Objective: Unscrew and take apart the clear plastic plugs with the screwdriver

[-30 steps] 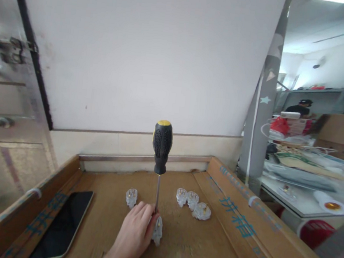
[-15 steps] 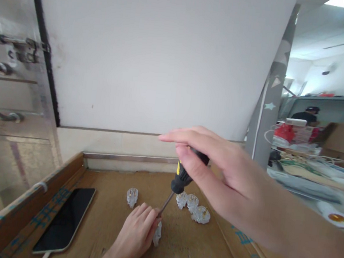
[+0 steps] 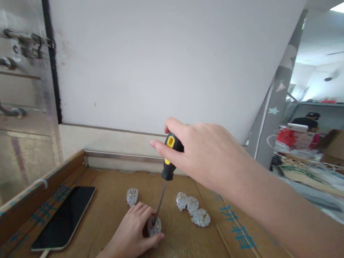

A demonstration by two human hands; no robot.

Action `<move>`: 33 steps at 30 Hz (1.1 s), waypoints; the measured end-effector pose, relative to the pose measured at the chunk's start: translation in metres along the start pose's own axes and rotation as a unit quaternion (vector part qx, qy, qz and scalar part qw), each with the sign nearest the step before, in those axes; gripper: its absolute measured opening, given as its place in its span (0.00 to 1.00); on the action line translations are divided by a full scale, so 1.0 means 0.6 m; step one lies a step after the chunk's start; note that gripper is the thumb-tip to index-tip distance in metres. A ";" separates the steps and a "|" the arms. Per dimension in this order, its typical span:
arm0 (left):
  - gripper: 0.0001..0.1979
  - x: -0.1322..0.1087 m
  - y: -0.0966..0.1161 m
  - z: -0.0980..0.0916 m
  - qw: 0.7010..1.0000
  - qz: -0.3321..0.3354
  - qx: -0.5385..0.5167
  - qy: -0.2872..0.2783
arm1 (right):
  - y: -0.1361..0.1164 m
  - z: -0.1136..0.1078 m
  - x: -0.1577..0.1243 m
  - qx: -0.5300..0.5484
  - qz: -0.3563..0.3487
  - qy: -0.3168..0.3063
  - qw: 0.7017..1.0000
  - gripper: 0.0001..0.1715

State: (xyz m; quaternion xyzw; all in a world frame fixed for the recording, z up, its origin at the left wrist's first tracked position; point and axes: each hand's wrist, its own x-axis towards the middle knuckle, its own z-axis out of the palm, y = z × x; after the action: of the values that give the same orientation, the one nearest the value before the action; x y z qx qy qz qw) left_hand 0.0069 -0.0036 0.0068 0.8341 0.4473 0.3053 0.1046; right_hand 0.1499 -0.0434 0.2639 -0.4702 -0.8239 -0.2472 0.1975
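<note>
Right grip point(image 3: 202, 149) wrapped the black-and-yellow screwdriver point(image 3: 168, 172), holding it nearly upright, tip at a clear plastic plug point(image 3: 157, 227); left grip point(image 3: 135, 229) pinched that plug over brown cardboard point(image 3: 186, 246), presumably to stop it turning.

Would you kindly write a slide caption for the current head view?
A screwdriver in the right hand meets a clear plug held by the left hand on cardboard.
</note>
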 end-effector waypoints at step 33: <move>0.25 -0.003 0.000 -0.005 1.000 -0.006 -0.003 -0.009 | 0.001 -0.007 -0.012 0.121 -0.046 -0.041 0.991 0.21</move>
State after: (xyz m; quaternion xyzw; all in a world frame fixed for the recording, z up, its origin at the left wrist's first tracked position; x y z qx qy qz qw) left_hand 0.0045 -0.0053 0.0086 0.8341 0.4500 0.2983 0.1131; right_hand 0.1541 -0.0506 0.2635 -0.4139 -0.8762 -0.1349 0.2069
